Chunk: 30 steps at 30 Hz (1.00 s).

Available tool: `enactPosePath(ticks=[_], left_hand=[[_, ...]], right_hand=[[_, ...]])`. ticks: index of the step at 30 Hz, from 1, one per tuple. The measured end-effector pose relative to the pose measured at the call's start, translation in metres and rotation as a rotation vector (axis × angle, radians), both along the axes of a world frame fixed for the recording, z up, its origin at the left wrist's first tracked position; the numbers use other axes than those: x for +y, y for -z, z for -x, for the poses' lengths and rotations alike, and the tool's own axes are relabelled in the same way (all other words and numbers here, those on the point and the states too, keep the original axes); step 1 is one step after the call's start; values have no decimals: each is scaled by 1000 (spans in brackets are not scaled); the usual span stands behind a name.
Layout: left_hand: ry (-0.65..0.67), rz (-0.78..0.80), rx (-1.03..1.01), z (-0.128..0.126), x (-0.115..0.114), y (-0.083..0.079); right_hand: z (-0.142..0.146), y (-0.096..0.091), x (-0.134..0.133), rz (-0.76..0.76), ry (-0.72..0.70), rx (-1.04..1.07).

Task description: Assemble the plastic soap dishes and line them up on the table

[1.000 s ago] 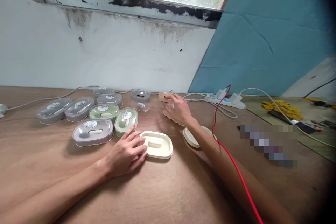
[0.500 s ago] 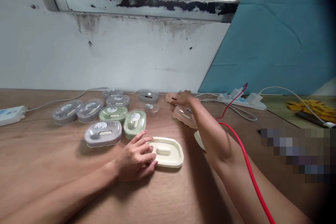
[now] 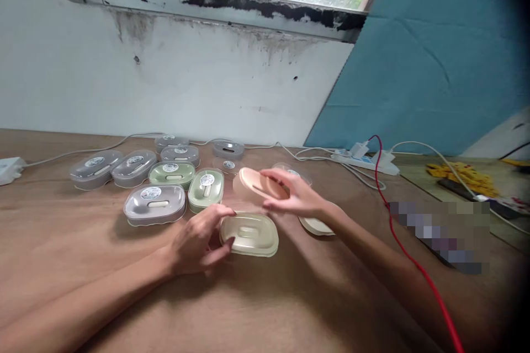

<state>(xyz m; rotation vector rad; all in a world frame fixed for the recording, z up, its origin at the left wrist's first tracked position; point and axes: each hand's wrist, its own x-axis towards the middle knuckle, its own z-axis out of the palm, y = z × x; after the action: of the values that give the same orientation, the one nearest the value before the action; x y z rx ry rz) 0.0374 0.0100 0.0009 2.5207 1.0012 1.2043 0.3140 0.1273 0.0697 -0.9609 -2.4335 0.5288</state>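
Observation:
My right hand [image 3: 292,193] grips a peach oval soap-dish-like box [image 3: 250,183] with a long slot in its top, thumb on the near side and fingers on the far side. It is held tilted, behind and above a cream oval dish [image 3: 252,234] that lies on the table. The dish has a raised bar in its middle. My left hand [image 3: 202,240] curves around the dish's left end, thumb and fingers apart; whether it presses on the dish I cannot tell. Another cream piece [image 3: 317,226] lies partly behind my right wrist.
Several labelled grey boxes [image 3: 155,204] and green boxes [image 3: 206,190] with clear covers stand at left. A clear cover [image 3: 292,171] lies behind my right hand. White cables and a power strip [image 3: 364,161] run along the wall; a red cable [image 3: 414,262] crosses at right.
My right hand has come back from near the wall with the peach box, leaving a clear cover behind. My left hand's fingers have moved off the cream dish's top to its left end.

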Motion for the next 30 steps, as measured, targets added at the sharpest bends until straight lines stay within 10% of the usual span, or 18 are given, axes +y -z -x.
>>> enactPosePath(ticks=[6, 30], left_hand=[[-31, 75, -161, 4, 1, -3], [109, 219, 43, 2, 1, -5]], right_hand=[[1, 28, -70, 28, -40, -135], [28, 36, -72, 26, -59, -236]])
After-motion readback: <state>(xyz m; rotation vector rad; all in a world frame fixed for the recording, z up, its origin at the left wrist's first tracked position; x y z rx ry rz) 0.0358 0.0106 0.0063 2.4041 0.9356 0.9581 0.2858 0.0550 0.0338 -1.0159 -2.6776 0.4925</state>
